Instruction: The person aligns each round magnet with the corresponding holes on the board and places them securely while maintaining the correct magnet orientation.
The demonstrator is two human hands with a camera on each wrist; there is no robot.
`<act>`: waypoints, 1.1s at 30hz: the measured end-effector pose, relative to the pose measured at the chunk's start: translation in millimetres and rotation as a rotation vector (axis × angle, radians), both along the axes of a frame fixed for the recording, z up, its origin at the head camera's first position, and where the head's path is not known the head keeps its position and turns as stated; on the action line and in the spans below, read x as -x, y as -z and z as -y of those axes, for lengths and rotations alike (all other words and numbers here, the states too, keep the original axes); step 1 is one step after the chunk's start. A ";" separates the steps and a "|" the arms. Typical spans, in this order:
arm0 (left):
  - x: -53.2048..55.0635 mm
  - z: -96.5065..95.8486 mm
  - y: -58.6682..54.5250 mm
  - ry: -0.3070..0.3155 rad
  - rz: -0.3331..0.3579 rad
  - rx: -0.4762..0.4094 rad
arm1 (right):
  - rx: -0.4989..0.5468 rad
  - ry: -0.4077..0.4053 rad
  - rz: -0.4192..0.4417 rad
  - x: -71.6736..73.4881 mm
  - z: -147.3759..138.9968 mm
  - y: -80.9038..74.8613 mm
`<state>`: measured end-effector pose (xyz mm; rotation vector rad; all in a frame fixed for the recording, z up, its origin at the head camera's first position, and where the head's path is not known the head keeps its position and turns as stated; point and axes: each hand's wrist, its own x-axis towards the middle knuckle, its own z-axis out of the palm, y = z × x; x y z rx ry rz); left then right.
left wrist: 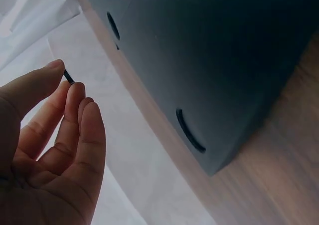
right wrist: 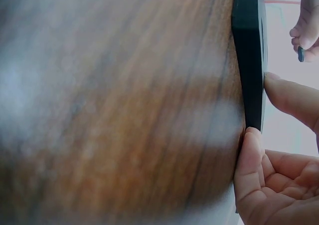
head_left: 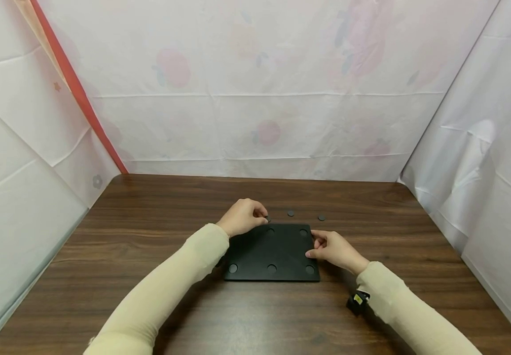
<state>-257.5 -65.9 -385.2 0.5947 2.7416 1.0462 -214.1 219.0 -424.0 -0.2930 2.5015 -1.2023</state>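
A flat black board (head_left: 277, 251) with several round recesses lies on the table, its far left corner hidden by my left hand and forearm. Just beyond the board's far edge my left hand (head_left: 245, 217) pinches a small black disc (left wrist: 69, 77) between thumb and fingertips. The disc is seen edge-on in the left wrist view. My right hand (head_left: 333, 249) grips the board's right edge, with the thumb (right wrist: 281, 95) on its top face and the fingers (right wrist: 249, 160) against its side. In the right wrist view, the left hand's disc (right wrist: 300, 54) shows above the board.
Behind the board, two more black discs lie on the brown wooden table (head_left: 149, 222): one near the middle (head_left: 290, 213), the other farther right (head_left: 321, 218). White fabric (head_left: 246, 123) with faint fruit prints stands along the table's far edge, with more at both sides.
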 end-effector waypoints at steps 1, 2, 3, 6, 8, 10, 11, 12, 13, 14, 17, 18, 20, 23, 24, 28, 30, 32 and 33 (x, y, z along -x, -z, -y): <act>0.2 -1.8 0.4 0.002 0.008 0.007 | -0.001 0.000 0.000 0.1 0.0 0.1; 0.2 -3.5 0.9 0.003 0.013 0.017 | 0.000 -0.001 0.000 0.1 -0.1 0.2; 0.3 -5.1 1.4 0.006 0.017 0.026 | -0.001 -0.002 0.000 0.1 -0.2 0.2; 0.3 -9.0 3.4 0.009 0.028 0.056 | -0.002 -0.002 -0.001 0.1 -0.3 0.5; 0.5 -11.1 4.7 0.010 0.031 0.076 | -0.006 -0.001 -0.003 0.6 -0.5 1.0; 0.7 -12.8 5.7 0.014 0.032 0.093 | -0.015 0.001 -0.001 0.9 -0.5 1.3; 0.7 -13.4 6.0 0.017 0.030 0.103 | -0.016 0.004 0.001 0.9 -0.5 1.2; 0.8 -14.1 6.2 0.020 0.030 0.112 | -0.020 0.009 0.004 1.2 -0.5 1.3; 0.9 -14.8 6.3 0.023 0.029 0.119 | -0.025 0.005 0.001 1.3 -0.6 1.3; 0.9 -15.5 6.4 0.029 0.026 0.127 | -0.026 0.010 0.003 1.2 -0.5 1.2; 0.8 -17.2 6.3 0.043 0.025 0.149 | -0.025 0.011 0.001 1.2 -0.6 0.8; 0.8 -17.8 6.4 0.047 0.026 0.157 | -0.025 0.010 0.000 1.4 -0.6 0.9; 0.8 -18.8 6.9 0.059 0.025 0.173 | -0.019 0.008 -0.002 1.0 -0.6 0.6; 1.1 -19.9 8.7 0.068 0.021 0.195 | -0.013 0.000 -0.006 0.4 -0.7 0.3; 1.2 -20.4 9.3 0.069 0.017 0.201 | -0.011 -0.003 -0.006 0.0 -0.6 0.1; 1.0 -22.1 10.6 0.069 0.001 0.221 | -0.004 -0.004 -0.005 -0.6 -0.5 -0.6; 0.7 -23.1 10.8 0.070 -0.009 0.235 | -0.003 -0.003 -0.006 -0.5 -0.4 -0.9; 0.8 -24.0 11.2 0.070 -0.023 0.249 | -0.004 -0.002 -0.007 -0.2 -0.3 -1.0; 0.8 -24.4 11.5 0.070 -0.029 0.255 | -0.004 -0.002 -0.007 0.0 -0.2 -1.0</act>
